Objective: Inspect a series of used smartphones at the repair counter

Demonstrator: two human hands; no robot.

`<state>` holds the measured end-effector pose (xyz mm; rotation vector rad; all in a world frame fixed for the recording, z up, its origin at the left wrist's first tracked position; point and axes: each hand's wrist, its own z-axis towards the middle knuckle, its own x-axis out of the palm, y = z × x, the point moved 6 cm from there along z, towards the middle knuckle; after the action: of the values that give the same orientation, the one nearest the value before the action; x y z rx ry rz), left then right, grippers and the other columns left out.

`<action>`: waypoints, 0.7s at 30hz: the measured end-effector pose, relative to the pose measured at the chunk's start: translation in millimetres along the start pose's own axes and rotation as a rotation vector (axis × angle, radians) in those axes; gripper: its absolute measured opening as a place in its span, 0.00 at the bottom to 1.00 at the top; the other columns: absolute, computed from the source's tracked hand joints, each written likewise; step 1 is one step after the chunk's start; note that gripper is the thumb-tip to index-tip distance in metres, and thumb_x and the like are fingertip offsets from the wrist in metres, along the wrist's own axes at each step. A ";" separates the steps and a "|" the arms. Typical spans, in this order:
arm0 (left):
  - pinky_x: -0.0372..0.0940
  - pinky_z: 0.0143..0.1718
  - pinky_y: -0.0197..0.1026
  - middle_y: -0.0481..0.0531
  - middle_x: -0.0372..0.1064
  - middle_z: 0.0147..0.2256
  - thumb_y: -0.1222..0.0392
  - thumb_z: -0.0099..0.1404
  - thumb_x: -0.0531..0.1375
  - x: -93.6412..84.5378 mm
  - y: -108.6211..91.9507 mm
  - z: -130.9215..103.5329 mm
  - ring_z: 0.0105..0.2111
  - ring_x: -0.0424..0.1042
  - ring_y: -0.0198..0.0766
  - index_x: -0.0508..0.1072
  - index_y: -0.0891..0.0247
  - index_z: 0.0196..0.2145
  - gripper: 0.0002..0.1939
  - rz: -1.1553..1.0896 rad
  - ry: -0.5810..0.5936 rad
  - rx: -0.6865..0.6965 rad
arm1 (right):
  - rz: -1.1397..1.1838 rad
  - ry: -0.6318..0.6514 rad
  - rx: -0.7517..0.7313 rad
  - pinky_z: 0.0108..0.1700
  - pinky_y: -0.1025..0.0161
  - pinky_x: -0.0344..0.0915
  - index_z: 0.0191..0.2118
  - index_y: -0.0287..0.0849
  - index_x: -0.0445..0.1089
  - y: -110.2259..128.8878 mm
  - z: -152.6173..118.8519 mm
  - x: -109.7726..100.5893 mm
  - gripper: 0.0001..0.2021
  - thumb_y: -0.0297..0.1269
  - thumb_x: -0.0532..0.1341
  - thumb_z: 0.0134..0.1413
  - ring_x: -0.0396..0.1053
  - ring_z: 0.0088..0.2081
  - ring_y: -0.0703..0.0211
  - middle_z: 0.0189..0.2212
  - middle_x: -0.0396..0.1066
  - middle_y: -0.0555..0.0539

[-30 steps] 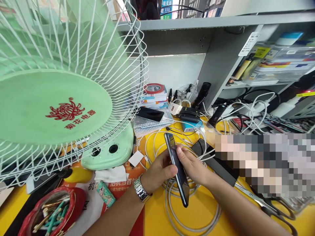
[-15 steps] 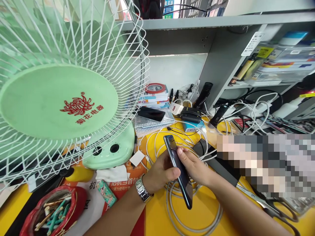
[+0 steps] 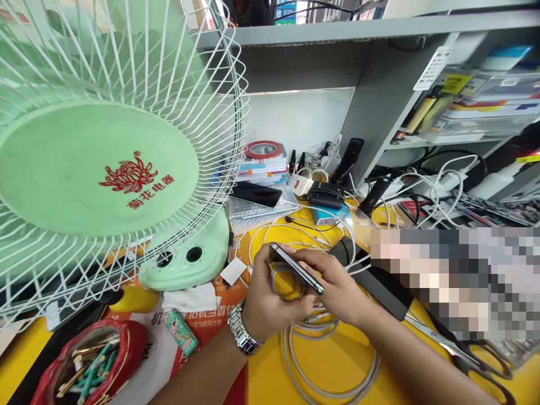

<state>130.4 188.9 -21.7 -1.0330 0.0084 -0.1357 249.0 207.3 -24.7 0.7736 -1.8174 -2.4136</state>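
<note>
A dark smartphone (image 3: 296, 269) is held between both hands above the yellow table, its narrow metallic edge turned up toward the camera. My left hand (image 3: 272, 298), with a silver watch (image 3: 242, 329) at the wrist, grips the phone at its far end and near its lower end, fingers curved. My right hand (image 3: 333, 281) closes on the phone from the right side. Beneath the hands lies a coiled grey cable (image 3: 291, 360). Another black phone (image 3: 257, 194) rests on a bubble-wrapped package behind them.
A green fan (image 3: 97, 169) fills the left. At the lower left is a red bowl (image 3: 137, 349) of cigarette butts. Scissors (image 3: 447, 343) lie at the right beside a pixelated area. Tangled white cables (image 3: 434, 197) and a grey shelf (image 3: 371, 101) stand behind.
The phone has been tipped from showing its dark face to showing its edge. My left hand has shifted its grip around it, and my right hand has moved slightly.
</note>
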 end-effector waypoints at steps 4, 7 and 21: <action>0.67 0.49 0.43 0.48 0.62 0.42 0.68 0.49 0.67 -13.8 3.7 4.0 0.46 0.69 0.39 0.58 0.53 0.52 0.35 0.227 -0.092 0.056 | -0.006 -0.031 -0.029 0.46 0.61 0.66 0.40 0.45 0.74 0.5 -1.5 -3.0 0.14 0.40 0.52 0.66 0.73 0.41 0.57 0.38 0.77 0.46; 0.68 0.47 0.44 0.50 0.63 0.42 0.66 0.50 0.67 -20.2 6.4 4.8 0.45 0.70 0.41 0.57 0.55 0.52 0.35 0.292 -0.134 0.076 | 0.010 -0.009 -0.075 0.43 0.63 0.65 0.37 0.44 0.72 5.6 -2.1 -1.8 0.12 0.34 0.52 0.64 0.72 0.37 0.60 0.35 0.76 0.48; 0.68 0.49 0.46 0.57 0.70 0.47 0.60 0.67 0.59 -21.3 15.7 6.0 0.48 0.72 0.43 0.64 0.58 0.53 0.17 0.345 -0.062 -0.112 | -0.149 -0.086 -0.021 0.34 0.64 0.65 0.34 0.42 0.71 -1.1 -4.0 4.0 0.08 0.35 0.55 0.61 0.71 0.31 0.59 0.29 0.74 0.48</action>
<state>111.4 204.4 -33.3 -1.1319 0.1383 0.2128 247.4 202.8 -28.0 0.8444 -1.8224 -2.5920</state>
